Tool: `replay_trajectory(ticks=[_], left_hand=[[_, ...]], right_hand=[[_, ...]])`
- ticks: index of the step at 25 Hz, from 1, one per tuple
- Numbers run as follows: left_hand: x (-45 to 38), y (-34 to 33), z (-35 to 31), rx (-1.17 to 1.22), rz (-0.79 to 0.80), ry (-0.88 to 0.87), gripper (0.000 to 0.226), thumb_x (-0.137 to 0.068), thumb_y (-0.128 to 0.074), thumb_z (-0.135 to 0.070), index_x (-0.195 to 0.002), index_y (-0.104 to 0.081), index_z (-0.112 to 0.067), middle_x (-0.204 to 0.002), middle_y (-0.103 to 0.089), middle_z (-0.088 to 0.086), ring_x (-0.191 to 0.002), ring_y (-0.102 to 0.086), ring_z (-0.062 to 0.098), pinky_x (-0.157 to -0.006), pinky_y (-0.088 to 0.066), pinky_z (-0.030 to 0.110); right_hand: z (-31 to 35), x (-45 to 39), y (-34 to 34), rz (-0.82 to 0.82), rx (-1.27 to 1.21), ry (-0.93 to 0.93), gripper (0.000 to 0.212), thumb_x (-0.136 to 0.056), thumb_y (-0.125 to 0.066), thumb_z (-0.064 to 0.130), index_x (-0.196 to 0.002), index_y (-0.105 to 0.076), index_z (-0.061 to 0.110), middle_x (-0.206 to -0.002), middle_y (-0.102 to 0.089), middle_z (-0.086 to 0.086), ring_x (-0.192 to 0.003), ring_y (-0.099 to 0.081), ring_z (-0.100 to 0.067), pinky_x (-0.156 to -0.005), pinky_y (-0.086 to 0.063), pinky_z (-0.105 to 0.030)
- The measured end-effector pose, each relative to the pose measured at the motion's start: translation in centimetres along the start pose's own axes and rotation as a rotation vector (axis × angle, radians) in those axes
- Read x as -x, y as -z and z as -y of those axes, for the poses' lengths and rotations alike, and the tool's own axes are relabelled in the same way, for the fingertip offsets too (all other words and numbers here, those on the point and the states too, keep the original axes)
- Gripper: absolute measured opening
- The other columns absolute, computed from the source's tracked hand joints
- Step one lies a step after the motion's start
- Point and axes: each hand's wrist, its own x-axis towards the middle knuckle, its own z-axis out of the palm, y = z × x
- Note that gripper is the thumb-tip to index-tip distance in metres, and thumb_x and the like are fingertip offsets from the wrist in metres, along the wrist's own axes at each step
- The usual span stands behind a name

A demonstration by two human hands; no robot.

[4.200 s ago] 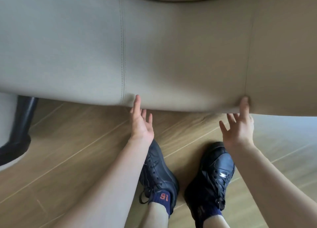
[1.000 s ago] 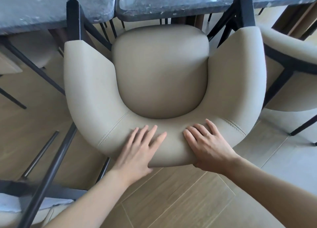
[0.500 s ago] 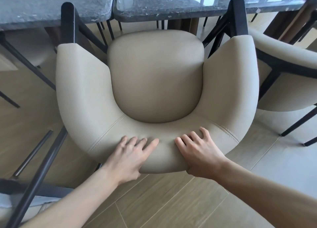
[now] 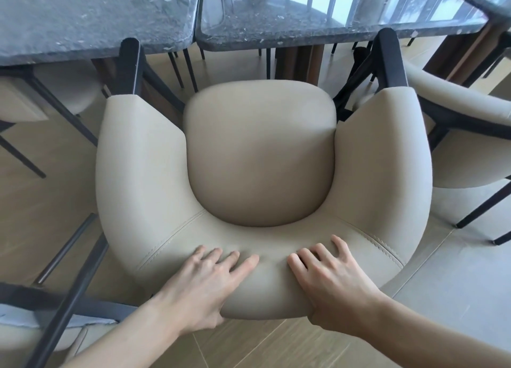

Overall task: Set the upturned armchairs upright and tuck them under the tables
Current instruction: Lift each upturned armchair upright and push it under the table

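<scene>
A beige armchair (image 4: 260,157) with black legs stands upright on the wooden floor, its open front facing two dark stone tables (image 4: 83,16) pushed together. The seat's front edge lies just short of the table edge. My left hand (image 4: 204,287) and my right hand (image 4: 329,279) rest side by side on the curved backrest. Their fingers lie flat over the top and the palms press against the outer face. Both thumbs are hidden behind the backrest.
A second beige armchair (image 4: 464,146) stands close on the right, almost touching the arm. Another seat (image 4: 63,91) sits under the left table. Black chair legs (image 4: 69,298) slant across the lower left corner. Open floor (image 4: 456,298) lies at the lower right.
Four seconds ago I held the chair's lower edge while it was tipped; now it stands upright. In the last second my hands slid back toward the backrest's outer edge and the view came closer.
</scene>
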Motion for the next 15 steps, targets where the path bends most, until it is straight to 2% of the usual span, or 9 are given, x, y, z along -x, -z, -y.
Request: replay_trajectory(ticks=[2, 4, 5, 6, 10, 12, 15], left_hand=[[-0.2, 0.8, 0.7, 0.002, 0.009, 0.005, 0.109, -0.037, -0.089, -0.054, -0.136, -0.057, -0.021, -0.111, -0.075, 0.001, -0.091, -0.074, 0.024, -0.076, -0.061, 0.041], [-0.5, 1.1, 1.3, -0.003, 0.026, 0.008, 0.107, -0.063, -0.08, -0.051, -0.152, -0.026, -0.025, -0.139, -0.06, 0.002, -0.119, -0.063, 0.027, -0.099, -0.051, 0.045], [-0.5, 0.9, 1.4, -0.002, 0.01, 0.003, 0.104, -0.073, -0.073, -0.048, -0.153, -0.01, -0.028, -0.148, -0.05, 0.002, -0.129, -0.054, 0.028, -0.107, -0.043, 0.045], [-0.7, 0.9, 1.5, 0.012, -0.002, -0.004, 0.103, -0.076, -0.069, -0.046, -0.152, -0.002, -0.029, -0.152, -0.044, 0.001, -0.133, -0.05, 0.028, -0.11, -0.039, 0.046], [-1.6, 1.5, 2.7, 0.035, -0.079, -0.014, 0.105, -0.072, -0.073, -0.042, -0.151, -0.007, -0.028, -0.146, -0.048, 0.0, -0.13, -0.051, 0.027, -0.11, -0.038, 0.043], [-2.2, 2.2, 3.8, 0.063, -0.137, 0.002, 0.107, -0.072, -0.074, -0.043, -0.154, -0.008, -0.03, -0.146, -0.046, -0.005, -0.132, -0.048, 0.023, -0.113, -0.034, 0.039], [-3.6, 3.4, 5.3, 0.04, -0.194, 0.039, 0.108, -0.071, -0.074, -0.047, -0.155, -0.008, -0.031, -0.145, -0.045, -0.007, -0.13, -0.048, 0.021, -0.112, -0.033, 0.036]], right_hand=[[-0.4, -0.5, 0.7, 0.001, -0.011, 0.006, 0.066, -0.032, -0.077, 0.034, -0.093, -0.061, 0.013, -0.078, -0.061, 0.0, -0.067, -0.061, -0.028, -0.079, -0.054, -0.053], [-0.8, -0.7, 1.4, 0.029, -0.006, 0.031, 0.063, -0.044, -0.074, 0.033, -0.101, -0.058, 0.014, -0.086, -0.062, 0.0, -0.076, -0.062, -0.029, -0.084, -0.05, -0.052], [-1.0, -0.8, 1.6, 0.037, -0.004, 0.038, 0.061, -0.047, -0.072, 0.033, -0.103, -0.057, 0.014, -0.088, -0.062, 0.0, -0.077, -0.062, -0.03, -0.085, -0.049, -0.052], [-1.3, -1.0, 1.6, 0.033, -0.004, 0.048, 0.059, -0.048, -0.07, 0.034, -0.102, -0.056, 0.015, -0.087, -0.061, 0.001, -0.077, -0.061, -0.029, -0.083, -0.049, -0.051], [-3.0, -2.1, 2.4, -0.097, -0.104, 0.079, 0.052, -0.037, -0.064, 0.039, -0.085, -0.055, 0.02, -0.073, -0.057, 0.006, -0.064, -0.058, -0.025, -0.065, -0.052, -0.043], [-4.1, -2.9, 3.1, -0.107, -0.122, 0.059, 0.055, -0.041, -0.064, 0.045, -0.091, -0.059, 0.022, -0.078, -0.059, 0.01, -0.071, -0.061, -0.023, -0.073, -0.052, -0.041], [-5.4, -4.4, 3.9, -0.062, -0.116, 0.044, 0.073, -0.051, -0.061, 0.053, -0.118, -0.059, 0.024, -0.101, -0.064, 0.011, -0.095, -0.063, -0.02, -0.094, -0.046, -0.039]])
